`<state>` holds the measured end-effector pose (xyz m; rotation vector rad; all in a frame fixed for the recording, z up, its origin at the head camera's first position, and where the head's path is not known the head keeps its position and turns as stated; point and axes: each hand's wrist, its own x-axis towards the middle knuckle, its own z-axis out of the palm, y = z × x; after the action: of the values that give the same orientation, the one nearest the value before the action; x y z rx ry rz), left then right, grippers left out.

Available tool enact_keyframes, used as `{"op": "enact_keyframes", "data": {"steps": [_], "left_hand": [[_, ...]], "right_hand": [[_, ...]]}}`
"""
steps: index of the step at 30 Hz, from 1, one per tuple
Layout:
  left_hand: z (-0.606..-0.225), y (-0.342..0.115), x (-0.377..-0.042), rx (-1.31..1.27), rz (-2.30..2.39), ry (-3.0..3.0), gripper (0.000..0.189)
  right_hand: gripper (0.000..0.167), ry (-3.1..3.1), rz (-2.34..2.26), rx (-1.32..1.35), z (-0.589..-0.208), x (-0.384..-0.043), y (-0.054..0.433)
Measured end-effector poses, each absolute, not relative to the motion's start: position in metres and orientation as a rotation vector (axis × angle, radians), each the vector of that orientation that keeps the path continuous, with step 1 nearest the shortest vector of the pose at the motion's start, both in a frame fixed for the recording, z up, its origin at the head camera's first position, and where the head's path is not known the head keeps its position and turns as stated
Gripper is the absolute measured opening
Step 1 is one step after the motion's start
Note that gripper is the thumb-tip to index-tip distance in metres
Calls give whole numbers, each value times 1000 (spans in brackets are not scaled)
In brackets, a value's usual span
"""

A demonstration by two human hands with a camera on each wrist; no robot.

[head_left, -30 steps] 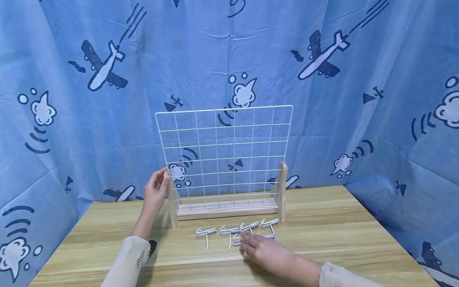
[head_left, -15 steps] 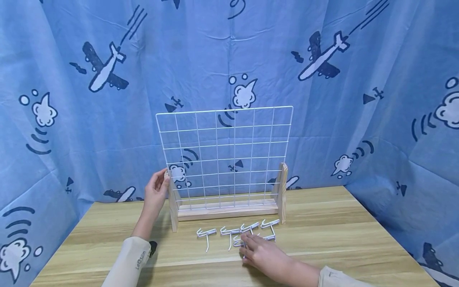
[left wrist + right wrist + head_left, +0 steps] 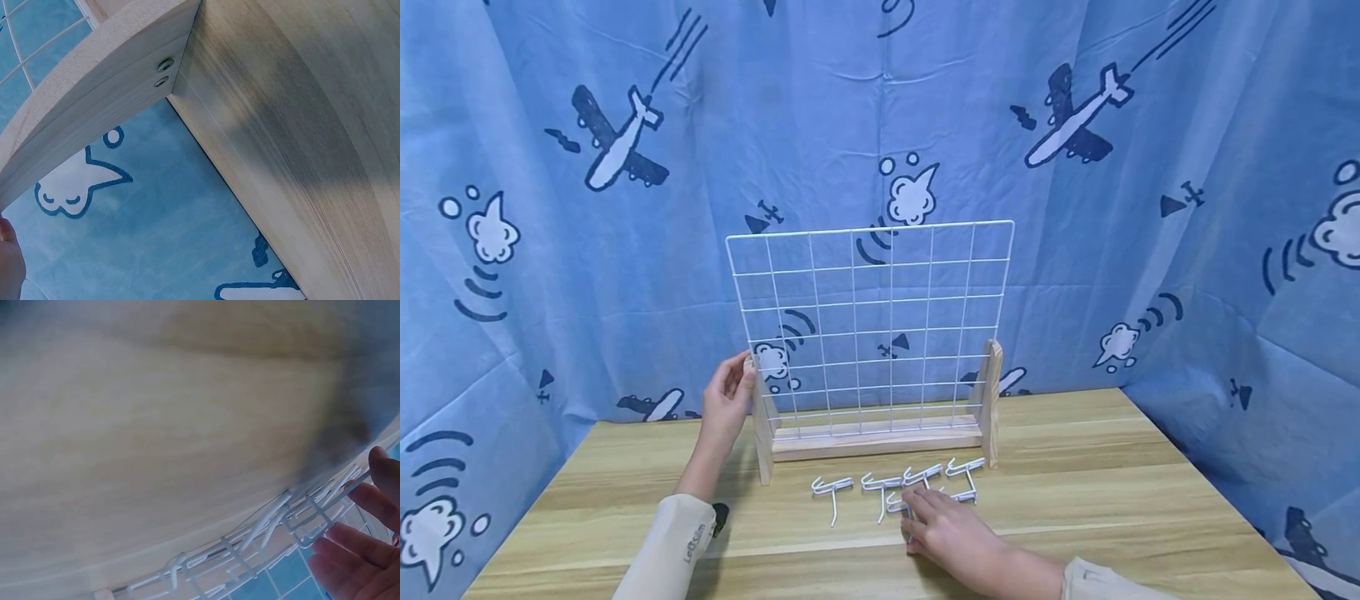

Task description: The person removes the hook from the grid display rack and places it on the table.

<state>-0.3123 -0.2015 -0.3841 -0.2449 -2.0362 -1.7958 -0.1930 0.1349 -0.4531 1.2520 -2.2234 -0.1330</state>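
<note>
A white wire grid panel (image 3: 871,229) stands upright in a wooden stand (image 3: 876,442). My left hand (image 3: 727,404) holds the top of the stand's left side post (image 3: 762,433), thumb in front. The left wrist view shows that post from outside, with two screws (image 3: 165,65). Over the table, my right hand (image 3: 958,533) pinches the prong of a white wire hook (image 3: 358,482) between thumb and fingers. Several more hooks lie in front of the stand, among them one at the left (image 3: 832,486) and one at the right (image 3: 965,469). The right fingers partly cover others.
The wood-grain table (image 3: 1090,517) extends to both sides of the stand. Behind and around it hangs a blue curtain (image 3: 820,108) printed with planes and clouds. The stand's right post (image 3: 991,408) rises just behind the hooks.
My right hand has drawn slightly back toward me, and the hook at its fingers has shifted a little. The left hand has stayed on the post.
</note>
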Motion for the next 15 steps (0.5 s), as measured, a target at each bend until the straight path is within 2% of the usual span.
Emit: {"op": "enact_keyframes", "data": {"steps": [15], "left_hand": [[-383,-205,-313,-276,-1765,-2028,39]], "right_hand": [[29,-2245,-50,1213,-444,-190,134]]}}
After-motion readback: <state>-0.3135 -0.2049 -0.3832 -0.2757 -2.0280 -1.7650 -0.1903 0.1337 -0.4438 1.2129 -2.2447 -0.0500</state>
